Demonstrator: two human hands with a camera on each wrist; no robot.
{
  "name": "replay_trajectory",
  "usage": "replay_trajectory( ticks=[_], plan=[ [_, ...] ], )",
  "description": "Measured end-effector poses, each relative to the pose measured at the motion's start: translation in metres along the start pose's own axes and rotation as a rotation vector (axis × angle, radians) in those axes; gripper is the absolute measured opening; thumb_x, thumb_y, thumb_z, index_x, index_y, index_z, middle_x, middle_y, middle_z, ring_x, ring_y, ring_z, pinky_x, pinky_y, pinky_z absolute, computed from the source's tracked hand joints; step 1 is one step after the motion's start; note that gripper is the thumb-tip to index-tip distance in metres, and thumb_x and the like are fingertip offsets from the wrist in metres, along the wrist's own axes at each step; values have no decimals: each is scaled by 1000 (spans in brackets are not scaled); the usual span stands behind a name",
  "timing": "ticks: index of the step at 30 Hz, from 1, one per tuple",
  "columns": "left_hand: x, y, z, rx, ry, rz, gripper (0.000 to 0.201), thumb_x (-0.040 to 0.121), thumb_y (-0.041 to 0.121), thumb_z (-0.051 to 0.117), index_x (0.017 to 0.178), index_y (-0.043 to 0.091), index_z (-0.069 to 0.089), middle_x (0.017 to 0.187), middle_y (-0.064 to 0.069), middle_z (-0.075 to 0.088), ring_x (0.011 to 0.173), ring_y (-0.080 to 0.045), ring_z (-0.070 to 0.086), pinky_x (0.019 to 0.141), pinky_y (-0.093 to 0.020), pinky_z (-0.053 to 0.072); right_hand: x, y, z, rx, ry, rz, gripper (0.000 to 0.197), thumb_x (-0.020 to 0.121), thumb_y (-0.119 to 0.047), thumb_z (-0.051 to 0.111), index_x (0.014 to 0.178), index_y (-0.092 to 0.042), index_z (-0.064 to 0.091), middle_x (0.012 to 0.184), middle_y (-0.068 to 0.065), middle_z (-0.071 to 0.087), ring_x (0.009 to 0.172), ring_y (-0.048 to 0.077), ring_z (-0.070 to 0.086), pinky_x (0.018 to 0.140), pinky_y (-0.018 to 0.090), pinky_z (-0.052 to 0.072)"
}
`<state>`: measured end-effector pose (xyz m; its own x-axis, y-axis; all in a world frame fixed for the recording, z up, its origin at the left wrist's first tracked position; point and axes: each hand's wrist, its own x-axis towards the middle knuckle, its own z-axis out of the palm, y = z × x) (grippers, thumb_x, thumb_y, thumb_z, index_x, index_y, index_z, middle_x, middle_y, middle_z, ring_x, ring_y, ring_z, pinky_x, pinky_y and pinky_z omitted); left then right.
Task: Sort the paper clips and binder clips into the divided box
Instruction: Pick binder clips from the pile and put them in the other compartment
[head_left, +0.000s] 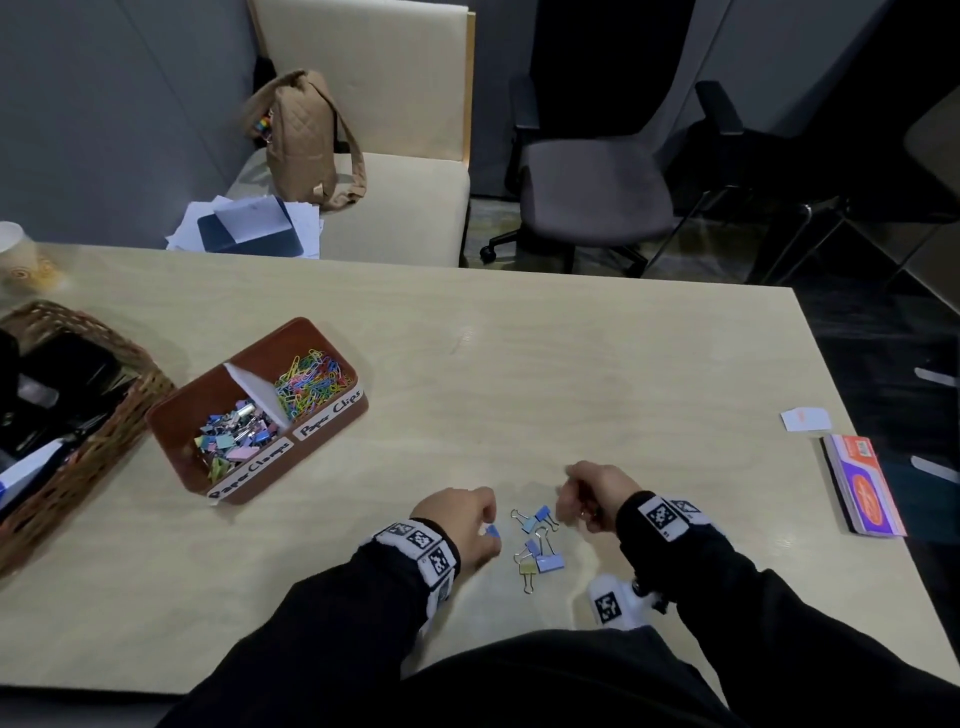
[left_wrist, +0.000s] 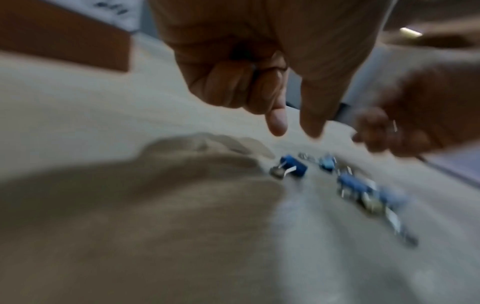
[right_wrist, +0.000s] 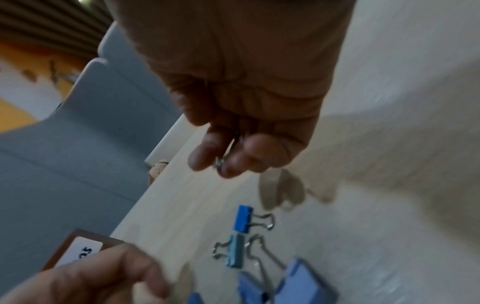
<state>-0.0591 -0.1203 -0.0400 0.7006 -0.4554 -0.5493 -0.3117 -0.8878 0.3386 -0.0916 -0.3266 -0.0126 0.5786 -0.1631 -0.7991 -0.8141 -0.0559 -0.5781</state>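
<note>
Left hand (head_left: 462, 525), empty with thumb and forefinger apart, hovered just above the blue clip (left_wrist: 293, 167); right hand (head_left: 592, 496) pinched a wire clip.

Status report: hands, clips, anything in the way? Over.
Left hand open above a blue binder clip. Right hand pinching a small silver clip. Few binder clips left on table; nothing between them and the divided box.

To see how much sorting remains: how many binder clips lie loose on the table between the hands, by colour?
Blue binder clips, all shades: 5
Yellow binder clip: 1
Total: 6
Not counted: the small metal piece that the right hand pinches.
</note>
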Motion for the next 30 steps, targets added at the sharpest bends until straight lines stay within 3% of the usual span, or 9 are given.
replay_trajectory(
  ticks=[3, 4, 7, 12, 16, 22, 24, 27, 30],
  plan=[
    [3, 3, 2, 141, -30, 69, 39, 80, 43, 64, 113, 26, 55, 106, 3, 65, 98, -23, 59, 79, -31, 48, 4, 0, 13, -583, 130, -222, 25, 85, -32, 65, 66, -20, 55, 64, -9, 60, 55, 7, 53, 49, 18, 37],
    [5, 3, 3, 158, -18, 61, 38, 80, 43, 64, 112, 25, 55, 106, 2, 65, 98, -24, 60, 79, -31, 48, 3, 0, 17, -775, 120, -250, 23, 80, -39, 68, 71, -22, 56, 69, -9, 60, 64, 10, 56, 56, 21, 43],
    [4, 4, 4, 186, 13, 63, 33, 81, 42, 60, 108, 23, 57, 106, 0, 64, 98, -26, 60, 80, -33, 48, 6, 3, 25, -1181, 75, -216, 41, 71, -56, 68, 91, -24, 52, 87, -3, 62, 83, 19, 58, 72, 30, 50],
    [5, 10, 6, 219, 48, 107, 24, 86, 31, 54, 105, 17, 57, 107, -6, 64, 98, -30, 60, 80, -34, 48, 14, 6, 36, -1258, 78, -222, 33, 85, -37, 65, 105, -15, 51, 106, 8, 64, 97, 28, 61, 77, 34, 49],
    [5, 11, 4, 140, 22, 49, 24, 83, 34, 53, 97, 15, 56, 97, -7, 64, 88, -30, 60, 71, -33, 45, 13, 10, 35, -1263, 73, -232, 26, 83, -29, 57, 102, -14, 50, 100, 8, 63, 90, 28, 60, 69, 31, 47],
    [10, -4, 1, -259, 10, -137, 24, 91, 26, 38, 83, 10, 54, 88, -8, 63, 79, -25, 55, 70, -31, 43, 10, 8, 21, -1030, 127, -204, 22, 90, -29, 36, 98, -13, 49, 94, 10, 62, 81, 27, 55, 72, 33, 46],
    [13, -9, -1, -380, 9, -142, 27, 94, 28, 39, 73, 13, 49, 75, -3, 57, 70, -20, 51, 70, -33, 45, 13, 5, 10, -893, 138, -210, 22, 92, -25, 35, 83, -13, 52, 84, 7, 59, 76, 24, 54, 70, 30, 45],
    [8, -7, -8, -648, -22, -185, 40, 97, 39, 43, 65, 15, 44, 62, 2, 47, 58, -17, 44, 59, -28, 38, 12, -3, -4, -448, 21, -124, 24, 83, -1, 37, 61, -9, 45, 55, 6, 46, 45, 16, 37, 45, 19, 26],
    [4, 0, -13, -1003, -149, -241, 39, 97, 32, 49, 62, 15, 47, 53, 0, 48, 43, -14, 41, 46, -20, 33, 3, -3, -17, 139, -167, -36, 28, 79, -1, 26, 59, -2, 45, 53, 15, 51, 34, 15, 34, 42, 12, 15]
  ],
)
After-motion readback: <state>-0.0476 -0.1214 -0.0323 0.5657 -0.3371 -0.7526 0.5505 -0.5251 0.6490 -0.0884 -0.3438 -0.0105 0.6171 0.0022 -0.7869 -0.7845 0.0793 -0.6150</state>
